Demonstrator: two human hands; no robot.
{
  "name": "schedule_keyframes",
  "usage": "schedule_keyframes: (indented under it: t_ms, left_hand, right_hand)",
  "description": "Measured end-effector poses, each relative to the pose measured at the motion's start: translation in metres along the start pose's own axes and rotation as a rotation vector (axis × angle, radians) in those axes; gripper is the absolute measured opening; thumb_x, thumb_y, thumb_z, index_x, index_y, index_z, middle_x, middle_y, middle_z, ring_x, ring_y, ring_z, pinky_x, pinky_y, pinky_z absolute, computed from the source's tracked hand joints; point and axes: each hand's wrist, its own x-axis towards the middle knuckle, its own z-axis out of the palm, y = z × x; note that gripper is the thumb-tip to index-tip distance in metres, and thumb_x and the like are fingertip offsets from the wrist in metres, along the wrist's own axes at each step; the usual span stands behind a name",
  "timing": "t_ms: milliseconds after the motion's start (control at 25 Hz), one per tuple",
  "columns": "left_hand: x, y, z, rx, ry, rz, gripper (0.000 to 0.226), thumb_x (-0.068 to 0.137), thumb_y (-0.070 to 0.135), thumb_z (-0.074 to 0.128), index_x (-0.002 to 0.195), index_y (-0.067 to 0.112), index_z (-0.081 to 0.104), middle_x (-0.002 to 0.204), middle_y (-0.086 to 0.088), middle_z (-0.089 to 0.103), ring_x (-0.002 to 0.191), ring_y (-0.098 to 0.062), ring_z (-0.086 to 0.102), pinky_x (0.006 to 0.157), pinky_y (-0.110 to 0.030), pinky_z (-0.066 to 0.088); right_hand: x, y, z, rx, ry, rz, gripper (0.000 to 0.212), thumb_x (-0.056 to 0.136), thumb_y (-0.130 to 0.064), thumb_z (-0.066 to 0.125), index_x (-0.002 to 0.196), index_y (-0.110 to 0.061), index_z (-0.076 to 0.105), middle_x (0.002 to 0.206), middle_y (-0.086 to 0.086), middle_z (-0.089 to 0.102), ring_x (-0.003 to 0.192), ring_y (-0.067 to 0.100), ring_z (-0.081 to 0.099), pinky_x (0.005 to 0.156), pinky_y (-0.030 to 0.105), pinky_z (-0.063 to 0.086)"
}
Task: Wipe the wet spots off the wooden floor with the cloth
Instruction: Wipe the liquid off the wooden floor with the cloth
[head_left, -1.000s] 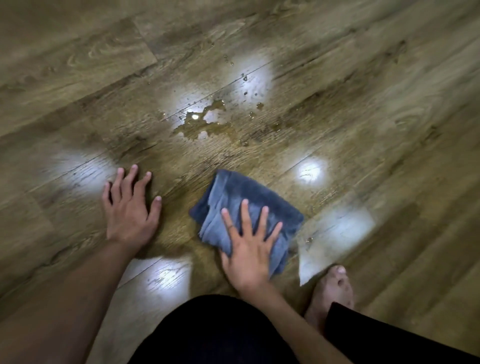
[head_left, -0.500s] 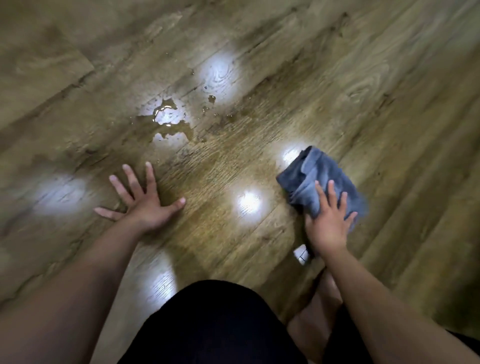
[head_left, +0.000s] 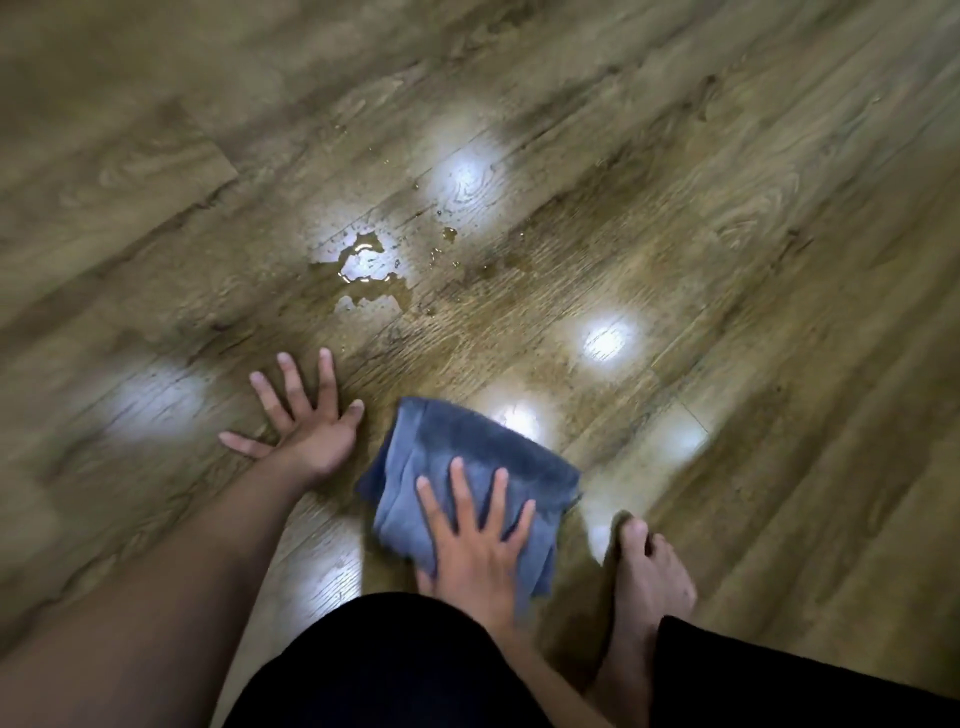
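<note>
Blue cloth (head_left: 470, 457), folded into a rumpled pad, lies on the wooden floor (head_left: 727, 312) in the lower middle of the head view. Right hand (head_left: 475, 545): palm down on the near half of the cloth, fingers straight and spread wide, pressing it flat against the boards; nothing is gripped or pinched. Left hand (head_left: 306, 421): planted on bare floor just beside the cloth's left edge, apart from it, fingers and thumb splayed wide, holding nothing. Puddle (head_left: 363, 275): an irregular pool of clear liquid beyond the left hand's fingertips, well apart from the cloth, with a white glare patch in its upper part. Droplets (head_left: 449, 234): small separate wet spots scattered to the right of the puddle and farther up the boards, some near a round bright reflection. Several such soft white reflections lie across the glossy planks, one touching the far edge of the cloth in the view. Bare foot (head_left: 649, 571): right of the cloth, near it but not touching, toes pointing away from the camera. Dark garment (head_left: 395, 670): covers the knee at the bottom edge, below the right wrist, with a second dark panel at the lower right. Plank seams run diagonally from lower left to upper right; the picture's edges are blurred.
</note>
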Motion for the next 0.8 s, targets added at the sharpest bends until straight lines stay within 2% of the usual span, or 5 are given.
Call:
schedule_keyframes:
  t_ms: [160,320,440,640,800]
  left_hand:
    - [-0.008,-0.020,-0.020,0.007,0.131,0.029,0.101,0.084,0.076,0.055,0.149,0.059,-0.021,0.158,0.014,-0.042,0.146,-0.020,-0.039,0.102,-0.082,-0.014]
    - [-0.005,-0.050,-0.071,-0.294,0.150,-0.212,0.152,0.041,0.089,0.067,0.148,0.048,-0.032,0.156,0.001,-0.047,0.145,-0.034,-0.038,0.112,-0.074,-0.014]
    - [0.004,-0.054,-0.079,-0.228,0.084,-0.228,0.155,0.054,0.077,0.079,0.149,0.037,-0.037,0.152,-0.009,-0.050,0.141,-0.044,-0.042,0.118,-0.062,-0.016]
    - [0.017,-0.062,-0.071,-0.267,0.077,-0.216,0.155,0.054,0.075,0.080,0.145,0.040,-0.041,0.147,-0.006,-0.057,0.135,-0.044,-0.049,0.115,-0.068,-0.016]
    - [0.022,-0.063,-0.073,-0.262,0.062,-0.197,0.159,0.042,0.082,0.073,0.141,0.042,-0.044,0.144,-0.006,-0.059,0.133,-0.045,-0.051,0.113,-0.069,-0.017]
  right_hand:
    - [0.015,0.026,0.000,-0.054,0.007,-0.022,0.104,0.062,-0.068,0.066,0.155,-0.040,0.029,0.166,0.004,0.018,0.147,0.050,0.019,0.103,0.077,0.021]
    - [0.053,0.045,-0.014,-0.075,0.015,-0.060,0.106,0.062,-0.075,0.062,0.156,-0.041,0.024,0.167,0.008,0.013,0.146,0.054,0.009,0.104,0.078,0.009]
    - [0.088,0.053,-0.024,-0.039,0.075,-0.027,0.099,0.068,-0.066,0.063,0.155,-0.043,0.022,0.161,0.007,0.025,0.142,0.052,0.023,0.105,0.079,0.012]
    - [0.223,0.086,-0.082,0.066,0.208,0.314,0.084,0.083,-0.062,0.057,0.154,-0.045,0.016,0.153,0.013,0.029,0.134,0.046,0.030,0.109,0.071,0.014]
    - [0.296,0.108,-0.111,0.151,0.192,0.431,0.081,0.085,-0.063,0.056,0.154,-0.046,0.016,0.147,0.013,0.030,0.129,0.048,0.031,0.109,0.073,0.012]
